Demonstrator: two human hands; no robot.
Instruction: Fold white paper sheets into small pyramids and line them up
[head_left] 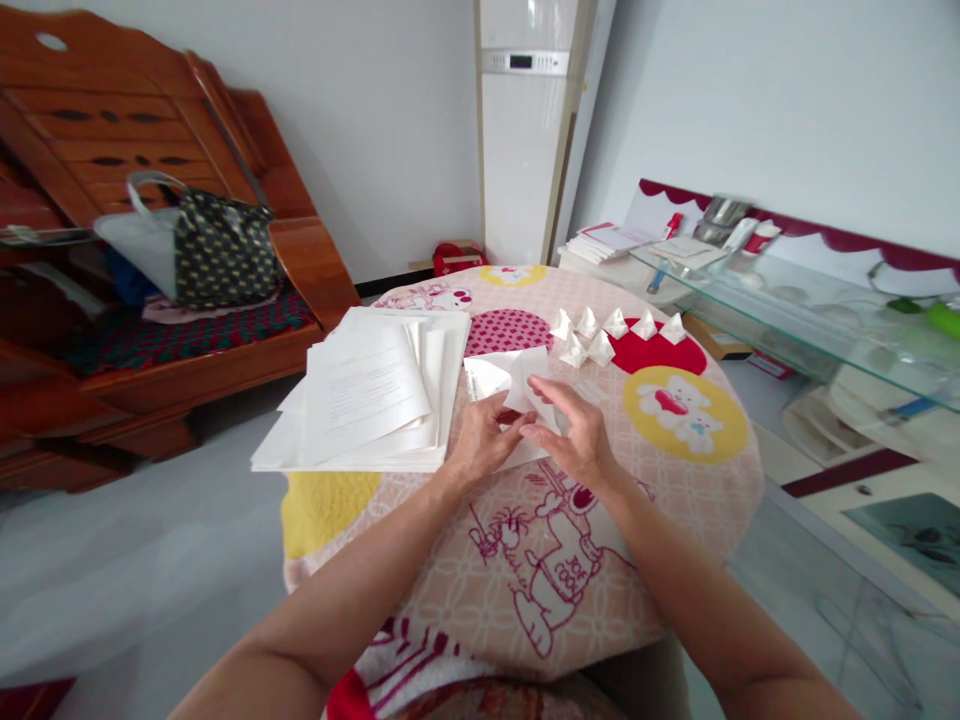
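Observation:
A white sheet of paper with one part curled up lies on the round table's patterned cloth, between my hands. My left hand is closed on its near left edge, fingertips pinched together. Over the sheet's right side is my right hand, its thumb and fingers apart, the thumb tip close to my left fingertips. Whether the right fingers touch the paper I cannot tell. Just beyond, several small folded white paper shapes stand in two rows. Left of my hands rests a stack of white paper, its upper sheet printed.
A wooden bench with a dotted bag is at the left. On the right stands a glass-topped cabinet with papers, a red marker and metal containers. A white upright air conditioner fills the back corner.

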